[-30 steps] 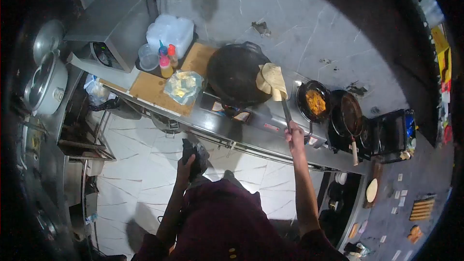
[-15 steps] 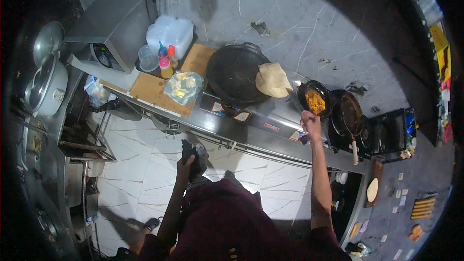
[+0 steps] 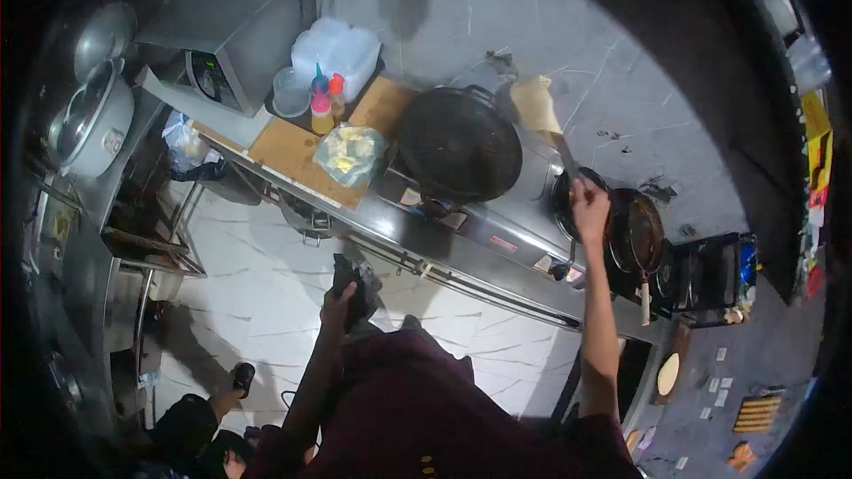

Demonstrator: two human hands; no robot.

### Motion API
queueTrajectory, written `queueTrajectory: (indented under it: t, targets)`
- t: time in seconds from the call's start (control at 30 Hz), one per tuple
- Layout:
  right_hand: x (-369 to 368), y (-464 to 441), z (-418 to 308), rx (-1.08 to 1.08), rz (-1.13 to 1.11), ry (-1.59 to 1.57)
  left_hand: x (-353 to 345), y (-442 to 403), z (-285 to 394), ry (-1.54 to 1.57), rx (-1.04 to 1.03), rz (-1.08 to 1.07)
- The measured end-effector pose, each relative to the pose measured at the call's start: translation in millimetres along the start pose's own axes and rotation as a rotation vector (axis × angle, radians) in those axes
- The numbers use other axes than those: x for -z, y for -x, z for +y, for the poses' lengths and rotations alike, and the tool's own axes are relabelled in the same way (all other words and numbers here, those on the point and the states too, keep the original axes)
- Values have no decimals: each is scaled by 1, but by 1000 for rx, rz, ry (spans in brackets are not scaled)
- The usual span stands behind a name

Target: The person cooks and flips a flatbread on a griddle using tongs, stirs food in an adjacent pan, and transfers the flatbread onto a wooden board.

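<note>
My right hand (image 3: 589,210) grips the handle of a long spatula (image 3: 564,154) above the small pan. A pale flatbread (image 3: 534,105) lies on the spatula's far end, off the pan's right side. The large black pan (image 3: 460,144) stands bare on the stove. Under my right hand, the small black pan (image 3: 564,204) is mostly hidden, its food out of sight. My left hand (image 3: 336,305) is closed around a dark crumpled cloth (image 3: 357,288) over the floor, in front of my body.
Left of the large pan are a plastic bag (image 3: 350,155), squeeze bottles (image 3: 322,113) and a microwave (image 3: 222,40). Another pan (image 3: 635,231) stands at the right. At the lower left, another person's leg (image 3: 226,401) shows on the floor.
The flatbread has come off the large pan's edge and moved up and right on the spatula. My right hand has moved right. My left hand keeps the cloth. A person has come further into view.
</note>
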State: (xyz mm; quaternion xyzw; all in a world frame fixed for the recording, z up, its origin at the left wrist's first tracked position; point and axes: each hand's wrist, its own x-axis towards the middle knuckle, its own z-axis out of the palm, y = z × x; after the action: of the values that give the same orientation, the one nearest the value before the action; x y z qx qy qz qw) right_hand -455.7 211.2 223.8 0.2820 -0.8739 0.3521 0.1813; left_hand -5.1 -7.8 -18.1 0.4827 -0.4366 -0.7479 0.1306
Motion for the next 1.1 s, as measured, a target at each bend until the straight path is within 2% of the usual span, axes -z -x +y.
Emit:
queueTrajectory:
  t: [0.03,0.07,0.13,0.23,0.33,0.53,0.6,0.73,0.77,0.87,0.97,1.07,1.1]
  targets:
    - [-6,3,-2,323,43,213,-2,5,7,50,10,-28]
    - [1,19,-49,152,-102,388,-4,11,17,99,19,-56]
    - [-22,41,-23,117,-341,356,-4,14,21,139,17,-72]
    - [-38,76,-17,316,-262,478,-1,8,14,134,3,-31]
    - [-33,82,-18,211,-294,528,2,7,15,124,32,-23]
    - [-19,74,-1,187,-344,504,1,4,17,140,69,-64]
    - [-14,66,-9,266,-356,489,1,-3,13,39,74,7]
    - [-14,47,-10,372,-316,338,-15,21,48,51,81,-9]
    - [-18,43,-10,385,-207,277,-20,27,58,89,69,-36]
    - [-24,52,-3,-106,-158,71,-21,26,60,162,34,-87]
    - [-30,63,29,-381,-261,-85,-18,22,51,148,66,-52]
    - [-34,80,43,-420,-251,-140,-16,17,43,161,57,-56]
    - [-35,81,40,-452,-244,-71,-16,18,44,173,44,-70]
